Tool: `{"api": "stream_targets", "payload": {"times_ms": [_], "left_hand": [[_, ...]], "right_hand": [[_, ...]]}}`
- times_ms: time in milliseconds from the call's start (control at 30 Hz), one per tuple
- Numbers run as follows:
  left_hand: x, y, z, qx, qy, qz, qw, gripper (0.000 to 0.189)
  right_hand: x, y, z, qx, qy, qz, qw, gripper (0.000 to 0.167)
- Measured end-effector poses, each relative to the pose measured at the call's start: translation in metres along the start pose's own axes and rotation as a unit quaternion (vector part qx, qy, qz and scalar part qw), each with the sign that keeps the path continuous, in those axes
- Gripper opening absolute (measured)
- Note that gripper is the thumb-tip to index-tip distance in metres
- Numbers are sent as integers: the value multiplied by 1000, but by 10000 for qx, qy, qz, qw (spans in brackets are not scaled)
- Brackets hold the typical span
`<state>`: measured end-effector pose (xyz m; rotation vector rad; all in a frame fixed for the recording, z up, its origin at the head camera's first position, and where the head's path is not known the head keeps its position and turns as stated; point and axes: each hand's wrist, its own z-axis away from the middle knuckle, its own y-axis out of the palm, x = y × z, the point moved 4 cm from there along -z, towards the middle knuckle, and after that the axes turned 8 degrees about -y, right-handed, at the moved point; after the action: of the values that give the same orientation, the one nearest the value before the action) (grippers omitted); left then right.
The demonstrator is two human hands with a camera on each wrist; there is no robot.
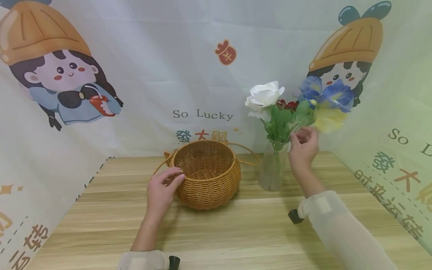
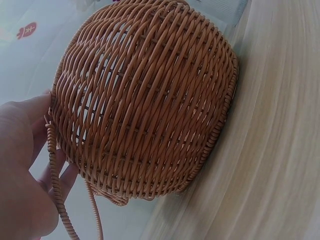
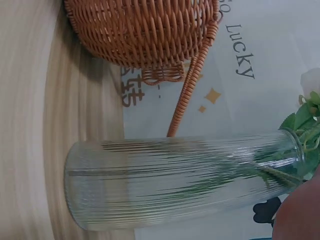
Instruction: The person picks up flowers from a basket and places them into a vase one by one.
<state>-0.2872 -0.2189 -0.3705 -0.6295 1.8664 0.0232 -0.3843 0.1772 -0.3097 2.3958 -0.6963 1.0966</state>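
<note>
A round wicker basket [image 1: 209,191] stands on the table, its two handles folded out to the sides. My left hand [image 1: 163,187] grips its left rim, the thumb and fingertips close together there; in the left wrist view some fingers lie behind a handle [image 2: 56,185]. Right of the basket is a clear ribbed glass vase [image 1: 271,168], upright, with green stems inside. A white rose [image 1: 264,95], a dark red flower [image 1: 287,105] and green leaves rise from it. Just above the vase mouth, my right hand [image 1: 303,150] pinches the stem of a blue and yellow flower [image 1: 332,99].
The wood-grain table [image 1: 229,240] runs back to a printed cloth backdrop [image 1: 162,56], with cloth also along both sides. The basket's right handle [image 1: 249,150] reaches close to the vase.
</note>
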Motion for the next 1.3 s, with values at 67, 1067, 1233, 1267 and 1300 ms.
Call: {"api": "stream_targets", "payload": {"times_ms": [67,1067,1233,1267,1300], "left_hand": [[0,0,0,2,-11,25,10000,21],[0,1,0,-22,-97,45,9999,20],[0,1,1,-35,-133,-29,9999,19],[0,0,1,-42,-137,-38,9999,18],[0,0,1,-45,-127,-45,9999,18]], "right_hand": [[-1,0,2,32,-11,-51,10000,23],[-14,-13,38,280,201,10,9994,14],[-17,-21,49,571,147,202,9981,17],[-17,-22,51,626,160,227,9976,17],[-18,-23,53,690,173,222,9972,18]]}}
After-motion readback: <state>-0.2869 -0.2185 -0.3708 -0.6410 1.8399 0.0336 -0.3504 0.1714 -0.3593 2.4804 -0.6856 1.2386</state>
